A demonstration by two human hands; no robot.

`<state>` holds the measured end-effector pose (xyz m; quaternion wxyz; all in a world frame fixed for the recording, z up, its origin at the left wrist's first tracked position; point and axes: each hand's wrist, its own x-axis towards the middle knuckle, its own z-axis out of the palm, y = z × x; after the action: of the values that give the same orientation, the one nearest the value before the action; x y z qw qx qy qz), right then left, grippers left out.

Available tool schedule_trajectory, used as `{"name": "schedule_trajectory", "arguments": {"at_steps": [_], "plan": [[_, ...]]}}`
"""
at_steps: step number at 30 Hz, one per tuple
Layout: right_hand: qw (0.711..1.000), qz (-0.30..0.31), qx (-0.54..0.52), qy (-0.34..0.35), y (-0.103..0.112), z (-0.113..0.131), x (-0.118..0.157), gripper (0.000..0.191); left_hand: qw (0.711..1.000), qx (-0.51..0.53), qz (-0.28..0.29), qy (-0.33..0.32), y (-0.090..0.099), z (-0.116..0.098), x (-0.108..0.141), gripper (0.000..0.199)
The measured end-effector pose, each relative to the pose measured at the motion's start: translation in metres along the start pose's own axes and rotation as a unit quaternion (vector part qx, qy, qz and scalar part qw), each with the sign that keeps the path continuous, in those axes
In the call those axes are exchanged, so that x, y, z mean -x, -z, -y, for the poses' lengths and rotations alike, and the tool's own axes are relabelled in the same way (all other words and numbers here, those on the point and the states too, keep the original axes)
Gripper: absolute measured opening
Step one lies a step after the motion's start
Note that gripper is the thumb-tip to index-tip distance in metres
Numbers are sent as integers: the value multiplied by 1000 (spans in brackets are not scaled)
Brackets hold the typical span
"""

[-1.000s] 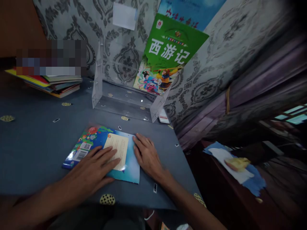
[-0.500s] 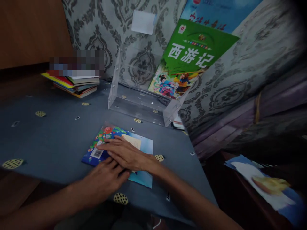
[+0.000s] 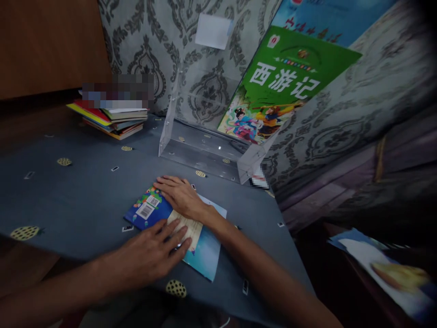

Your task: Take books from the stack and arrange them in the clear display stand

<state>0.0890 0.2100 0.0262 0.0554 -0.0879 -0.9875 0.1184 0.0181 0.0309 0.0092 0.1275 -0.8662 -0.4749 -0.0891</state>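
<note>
A thin paperback book [image 3: 211, 255] lies on the grey-blue tablecloth, with a dark blue strip and barcode at its left end and a light blue part at its right. My left hand [image 3: 153, 250] rests on its near edge, fingers spread over the cream text panel. Farther up, my right hand [image 3: 180, 196] lies flat across the book's far edge, fingers pointing left. Neither hand grips anything. Part of the cover is hidden under both hands.
Behind the book stands a clear acrylic rack [image 3: 201, 159] holding a green-covered book [image 3: 287, 82] and a blue one [image 3: 327, 20]. A stack of books [image 3: 116, 120] sits at the back left. Off the table's right side lies a blue and white item [image 3: 378, 269].
My hands, overlapping earlier, have moved apart. The right has slid toward the book's far edge, and the left lies nearer me. The camera view has shifted slightly.
</note>
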Motion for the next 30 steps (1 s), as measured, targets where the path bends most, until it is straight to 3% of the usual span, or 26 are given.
{"name": "schedule_trajectory", "arguments": {"at_steps": [6, 13, 15, 18, 21, 30], "plan": [[989, -29, 64, -127, 5, -1, 20, 41, 1000, 8, 30, 1, 10, 22, 21, 48], [966, -19, 121, -227, 18, 16, 59, 37, 996, -19, 52, 77, -1, 58, 34, 49], [968, -28, 131, -214, 17, 22, 59, 33, 995, -28, 36, 89, -3, 58, 28, 37], [987, -50, 92, -119, 7, 25, 50, 34, 992, -51, 23, 113, 0, 50, 15, 17], [997, -41, 33, -51, -3, 23, 42, 39, 991, -63, 19, 115, 2, 43, 9, 17], [990, -34, 17, -137, -1, 6, 68, 47, 987, -50, 26, 154, -12, 33, 11, 23]]}}
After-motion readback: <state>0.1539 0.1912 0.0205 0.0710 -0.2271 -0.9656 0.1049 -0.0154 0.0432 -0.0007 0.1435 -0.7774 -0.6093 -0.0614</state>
